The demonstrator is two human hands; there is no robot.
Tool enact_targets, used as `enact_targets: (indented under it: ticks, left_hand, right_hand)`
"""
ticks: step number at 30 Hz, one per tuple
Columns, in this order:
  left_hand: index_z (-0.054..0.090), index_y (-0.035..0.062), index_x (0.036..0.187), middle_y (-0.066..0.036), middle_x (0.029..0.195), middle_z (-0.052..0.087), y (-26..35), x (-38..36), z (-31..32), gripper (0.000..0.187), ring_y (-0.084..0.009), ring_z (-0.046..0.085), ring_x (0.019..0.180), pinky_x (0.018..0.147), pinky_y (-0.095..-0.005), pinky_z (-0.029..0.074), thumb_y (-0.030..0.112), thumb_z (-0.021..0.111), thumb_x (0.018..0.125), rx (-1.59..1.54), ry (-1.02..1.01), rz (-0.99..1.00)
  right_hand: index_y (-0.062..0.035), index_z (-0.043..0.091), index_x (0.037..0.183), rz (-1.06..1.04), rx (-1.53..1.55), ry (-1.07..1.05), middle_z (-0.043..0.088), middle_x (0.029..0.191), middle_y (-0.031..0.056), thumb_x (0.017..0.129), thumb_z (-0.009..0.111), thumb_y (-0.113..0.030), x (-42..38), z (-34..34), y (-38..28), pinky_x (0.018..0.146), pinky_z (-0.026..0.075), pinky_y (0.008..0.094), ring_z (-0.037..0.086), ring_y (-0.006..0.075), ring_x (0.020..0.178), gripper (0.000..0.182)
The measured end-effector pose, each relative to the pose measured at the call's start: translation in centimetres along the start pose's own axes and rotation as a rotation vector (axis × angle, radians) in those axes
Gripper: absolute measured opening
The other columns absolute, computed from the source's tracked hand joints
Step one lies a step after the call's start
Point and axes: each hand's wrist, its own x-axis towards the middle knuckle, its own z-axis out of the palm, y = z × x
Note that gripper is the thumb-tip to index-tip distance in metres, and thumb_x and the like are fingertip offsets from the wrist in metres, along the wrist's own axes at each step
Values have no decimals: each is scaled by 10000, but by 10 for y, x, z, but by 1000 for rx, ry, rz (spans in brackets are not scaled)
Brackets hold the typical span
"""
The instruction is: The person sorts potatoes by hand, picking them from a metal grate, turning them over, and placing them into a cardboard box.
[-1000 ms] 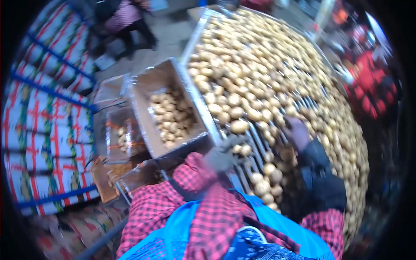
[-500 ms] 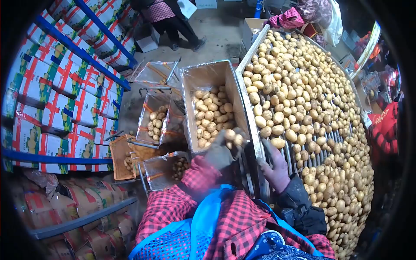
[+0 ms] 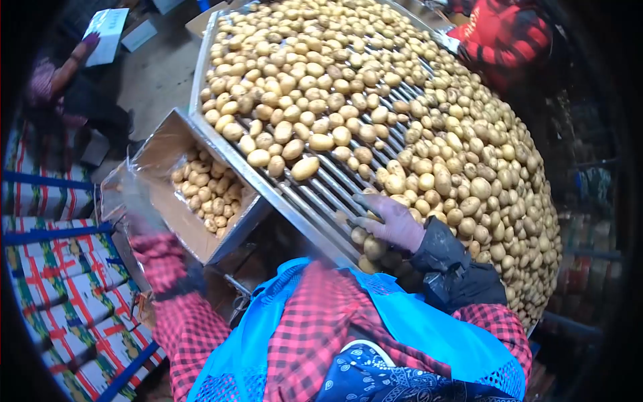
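My right hand (image 3: pixel 394 222), in a pinkish glove with dark fingertips, rests over the metal rollers (image 3: pixel 321 191) of the sorting table. Its fingers are stretched out and apart, with potatoes (image 3: pixel 373 248) just under and beside them. My left hand (image 3: pixel 139 204) is smeared by motion at the left side of a lined cardboard box (image 3: pixel 155 151). Its fingers cannot be made out. Inside that box lies a heap of potatoes (image 3: pixel 207 191). A large spread of potatoes (image 3: pixel 462 174) covers much of the rollers.
The table's metal edge (image 3: pixel 268 187) runs between the box and the rollers. Printed potato cartons (image 3: pixel 67 288) are stacked behind blue rails at left. One person (image 3: pixel 74 87) holds a white carton (image 3: pixel 105 37) at upper left; another, in red (image 3: pixel 502 33), stands across the table.
The view has swung round. My left hand, which held potatoes at the box, is now at its left side, blurred. My right hand has moved from the table's edge onto the rollers.
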Motion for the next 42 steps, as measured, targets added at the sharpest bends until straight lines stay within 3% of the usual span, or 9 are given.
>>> enact_targets:
  ticks: [6,12,16,22,24,31,33,36,42]
  left_hand:
    - [516,45,1370,-209,1366,532,-31,-225,186,625,-351,543,1241,1066,-415,419,172,735,799,909,-982,488]
    - [595,153,1223,-120,1150,620,-133,-226,225,522,-298,598,978,849,-451,474,210,733,722,1312,-906,895]
    - [600,153,1222,-152,1074,646,-105,-217,219,436,-320,628,949,804,-466,496,182,659,791,1262,-1105,450]
    - [365,-6,1467,-112,1319,558,-34,-229,156,683,-207,572,1148,1007,-323,451,222,666,898,-519,-836,-734]
    - [327,-20,1482,-144,1319,555,-2,-233,142,682,-225,590,1134,996,-337,471,313,604,955,-662,-700,-771]
    - [529,55,1322,-174,1338,560,-14,-244,99,637,-389,570,1185,1070,-556,411,523,630,901,-1175,-376,-941]
    - [467,104,1391,-152,1411,501,-6,-260,76,638,-320,499,1283,1127,-510,359,483,638,906,-616,-435,-532]
    - [358,115,1480,-144,1481,425,-27,-252,69,680,-267,394,1380,1146,-468,351,483,552,943,-1446,-191,-918]
    - [436,104,1439,-141,1471,435,0,-243,33,695,-353,398,1367,1160,-565,273,596,461,948,-1282,-320,-728]
  right_hand:
    - [-49,551,1319,-68,-73,23,624,1181,212,872,655,-321,32,-25,26,940,485,425,614,346,1068,533]
    - [-55,584,1197,-63,-493,-11,644,1065,186,848,654,-349,141,-12,11,840,507,462,627,350,1002,462]
    - [-27,691,720,-259,-712,-54,652,675,193,678,684,-241,216,17,41,579,531,477,675,369,662,218]
    - [-120,736,732,-189,-911,134,702,751,123,749,652,-228,243,55,61,650,522,438,692,310,727,138]
    - [-36,689,993,-321,-869,36,693,896,190,729,736,-399,231,27,52,674,531,458,673,349,746,452]
    - [-2,455,1417,-233,605,54,569,1287,107,864,611,37,148,44,-52,1008,472,328,599,199,1116,577]
    - [-7,483,1384,-395,275,72,553,1316,150,848,664,-24,127,76,-69,1064,419,365,540,250,1222,566]
    - [-36,468,1403,-582,-61,-69,461,1432,184,791,757,-173,103,109,-95,1130,333,438,433,358,1333,690]
    - [-39,469,1424,-194,511,-81,575,1294,130,914,634,-125,91,100,-77,1028,426,332,548,202,1188,543]
